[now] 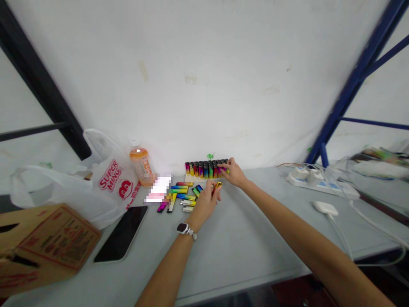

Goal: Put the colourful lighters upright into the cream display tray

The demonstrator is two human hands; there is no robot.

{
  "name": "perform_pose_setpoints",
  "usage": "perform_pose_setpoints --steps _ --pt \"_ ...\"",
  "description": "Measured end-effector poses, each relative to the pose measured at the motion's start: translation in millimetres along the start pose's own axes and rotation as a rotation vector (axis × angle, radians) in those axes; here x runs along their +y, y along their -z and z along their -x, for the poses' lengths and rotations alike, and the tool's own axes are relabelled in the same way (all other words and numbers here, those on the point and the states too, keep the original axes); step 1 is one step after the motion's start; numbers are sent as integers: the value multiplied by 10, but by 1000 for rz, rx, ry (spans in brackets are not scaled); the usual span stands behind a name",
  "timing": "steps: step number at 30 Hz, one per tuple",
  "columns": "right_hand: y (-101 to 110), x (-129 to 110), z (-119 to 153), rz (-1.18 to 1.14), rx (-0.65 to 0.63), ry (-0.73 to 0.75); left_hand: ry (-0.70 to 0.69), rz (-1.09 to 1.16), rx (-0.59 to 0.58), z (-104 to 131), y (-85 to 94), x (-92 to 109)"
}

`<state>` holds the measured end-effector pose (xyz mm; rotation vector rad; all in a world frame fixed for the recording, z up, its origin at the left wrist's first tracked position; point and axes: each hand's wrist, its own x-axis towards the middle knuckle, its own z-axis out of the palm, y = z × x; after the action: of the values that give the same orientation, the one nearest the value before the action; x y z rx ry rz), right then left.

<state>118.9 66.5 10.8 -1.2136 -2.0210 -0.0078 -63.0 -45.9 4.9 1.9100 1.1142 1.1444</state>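
Observation:
Several colourful lighters with black tops (206, 169) stand upright in close rows near the wall. My right hand (235, 172) is at the right end of these rows, its fingertips pinched at a lighter there. Just in front of the rows, my left hand (207, 200) holds a yellow lighter (217, 186) between its fingers. Left of that hand, several loose lighters (186, 197) in yellow, blue, green, purple and silver lie flat on the grey table (243, 251). A watch sits on my left wrist.
On the left are a cardboard box (54, 247), a white plastic bag (108, 183), a black phone (123, 234) and an orange drink bottle (140, 164). A power strip (322, 185), white charger (326, 208) and cables lie on the right. Blue metal posts (351, 89) stand behind.

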Motion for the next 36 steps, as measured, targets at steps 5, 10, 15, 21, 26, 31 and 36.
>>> perform_pose_setpoints --steps 5,10,15,21,26,31,36 --pt "3 -138 289 -111 109 -25 23 45 64 -23 -4 29" --pt "-19 -343 592 -342 254 -164 63 229 42 -38 13 8" --pt "-70 -454 738 -460 203 -233 132 353 155 -51 35 63" --pt "-152 -394 751 -522 171 -310 106 425 335 -56 -34 100" --pt "-185 -359 743 -521 159 -319 135 497 267 -26 -135 123" --pt "-196 -351 749 -521 123 -310 206 698 175 3 -138 229" --pt "-196 -352 752 -525 101 -312 352 741 171 9 -96 298"
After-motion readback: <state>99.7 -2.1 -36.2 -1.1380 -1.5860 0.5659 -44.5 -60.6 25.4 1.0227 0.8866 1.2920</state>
